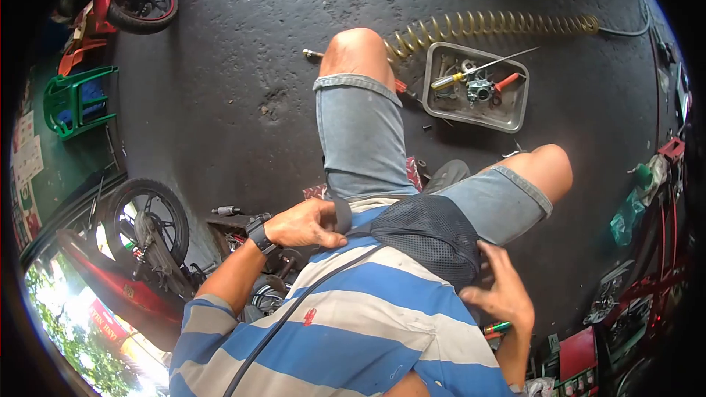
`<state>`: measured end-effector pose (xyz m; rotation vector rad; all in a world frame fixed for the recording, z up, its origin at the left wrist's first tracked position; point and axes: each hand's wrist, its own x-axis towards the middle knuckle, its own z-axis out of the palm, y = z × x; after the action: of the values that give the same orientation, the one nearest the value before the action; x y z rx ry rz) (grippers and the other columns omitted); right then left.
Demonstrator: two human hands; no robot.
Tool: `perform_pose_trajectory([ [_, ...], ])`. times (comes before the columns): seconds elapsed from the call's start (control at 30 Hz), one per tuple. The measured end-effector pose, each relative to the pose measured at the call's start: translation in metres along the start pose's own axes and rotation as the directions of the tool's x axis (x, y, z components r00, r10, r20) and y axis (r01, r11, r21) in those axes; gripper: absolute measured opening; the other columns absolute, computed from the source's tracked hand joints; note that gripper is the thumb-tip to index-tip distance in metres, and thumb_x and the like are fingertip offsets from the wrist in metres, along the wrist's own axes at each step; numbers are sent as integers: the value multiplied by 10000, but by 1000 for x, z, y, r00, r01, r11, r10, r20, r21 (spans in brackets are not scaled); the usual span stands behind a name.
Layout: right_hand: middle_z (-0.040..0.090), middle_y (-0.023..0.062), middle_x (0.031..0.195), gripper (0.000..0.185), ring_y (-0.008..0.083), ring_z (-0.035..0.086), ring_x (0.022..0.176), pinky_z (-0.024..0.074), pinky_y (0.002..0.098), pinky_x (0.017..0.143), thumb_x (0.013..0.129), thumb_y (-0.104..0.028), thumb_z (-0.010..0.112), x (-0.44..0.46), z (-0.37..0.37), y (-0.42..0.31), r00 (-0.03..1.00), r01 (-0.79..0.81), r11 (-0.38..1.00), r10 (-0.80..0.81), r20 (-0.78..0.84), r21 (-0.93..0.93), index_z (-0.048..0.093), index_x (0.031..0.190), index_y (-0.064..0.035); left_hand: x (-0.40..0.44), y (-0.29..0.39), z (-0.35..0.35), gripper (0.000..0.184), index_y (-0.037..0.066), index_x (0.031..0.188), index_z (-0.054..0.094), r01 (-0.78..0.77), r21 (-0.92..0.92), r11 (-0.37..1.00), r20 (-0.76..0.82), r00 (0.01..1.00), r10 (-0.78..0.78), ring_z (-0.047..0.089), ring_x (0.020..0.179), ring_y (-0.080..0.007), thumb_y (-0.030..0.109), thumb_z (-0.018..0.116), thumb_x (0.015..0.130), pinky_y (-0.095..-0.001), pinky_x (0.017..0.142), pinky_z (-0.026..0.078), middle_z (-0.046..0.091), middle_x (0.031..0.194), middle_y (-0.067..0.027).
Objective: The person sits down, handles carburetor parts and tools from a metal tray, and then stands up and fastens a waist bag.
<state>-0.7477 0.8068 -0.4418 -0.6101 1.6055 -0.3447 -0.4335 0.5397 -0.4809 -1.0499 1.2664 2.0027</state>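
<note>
My left hand, with a black watch on its wrist, is closed around the dark strap of a waist bag at my lap. The black mesh waist bag lies across the front of my striped shirt. At the bag's right edge is my right hand, fingers apart and curved, with the fingertips at or against the mesh. I cannot tell how firmly they touch. A thin black cable runs up over my shirt towards the bag.
A metal tray holds a yellow-handled screwdriver, a carburetor and a red-handled tool. Behind it stretches a coiled air hose. Motorcycle wheels, a green plastic chair and a red toolbox stand around.
</note>
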Motion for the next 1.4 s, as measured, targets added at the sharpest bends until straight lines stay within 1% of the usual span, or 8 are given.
perform_pose_trajectory([
  [0.2,480,172,1429,1037,319,552,1241,525,435,933,642,-450,934,4,25,6,989,44,978,-15,-145,203,486,1481,-35,-9,-24,-13,263,65,923,662,42,72,997,54,998,-46,451,680,-50,171,860,786,-250,609,379,532,735,69],
  [0.4,518,158,1404,839,309,555,1268,498,435,1028,715,-346,908,59,24,-25,964,230,944,-186,-192,238,550,1396,-10,-45,-80,-15,391,18,1167,670,226,-262,938,134,971,-197,651,929,-128,67,832,815,-294,861,541,683,1020,-17],
  [0.53,505,168,1423,917,304,545,1291,486,440,1046,713,-396,909,64,18,0,974,196,915,-141,-176,352,507,1437,-3,-27,-58,5,300,25,1105,701,85,-433,897,-112,983,-147,637,923,-118,170,815,869,-300,866,504,702,983,0],
  [0.6,503,171,1426,937,305,540,1300,481,437,1052,718,-413,905,61,14,6,979,183,935,-145,-142,305,491,1451,-2,-20,-41,2,265,-1,1036,727,90,-385,919,-33,993,-111,643,851,-114,212,797,894,-290,805,516,716,918,-9],
  [0.73,532,173,1384,848,305,558,1268,484,413,1041,780,-411,865,57,8,4,968,226,957,-200,-151,180,508,1437,-10,-11,17,-29,327,-55,957,734,332,503,798,-109,940,-322,609,742,-105,271,752,938,-296,672,508,713,813,-26],
  [1.0,663,170,1147,501,261,641,958,519,368,870,877,-279,786,111,-50,-26,675,440,886,-434,-597,-146,640,1241,34,64,143,-66,247,-4,1030,691,-353,500,790,-352,751,558,578,775,-80,234,627,1022,-256,689,484,664,858,-12],
  [1.2,661,68,1048,341,108,624,918,507,259,827,924,-126,751,136,-61,-58,589,619,774,-343,-732,136,665,1211,37,173,197,-44,281,-5,1060,692,-531,553,642,-123,710,693,574,775,-71,268,654,1003,-260,692,489,665,846,-5],
  [1.4,650,216,1070,500,383,636,1006,518,451,890,842,-328,786,146,5,-45,677,549,743,-664,-318,-382,635,1162,25,181,153,-37,249,-16,1058,687,-528,602,599,-48,725,687,571,728,-84,217,685,970,-284,659,500,660,789,-55],
])
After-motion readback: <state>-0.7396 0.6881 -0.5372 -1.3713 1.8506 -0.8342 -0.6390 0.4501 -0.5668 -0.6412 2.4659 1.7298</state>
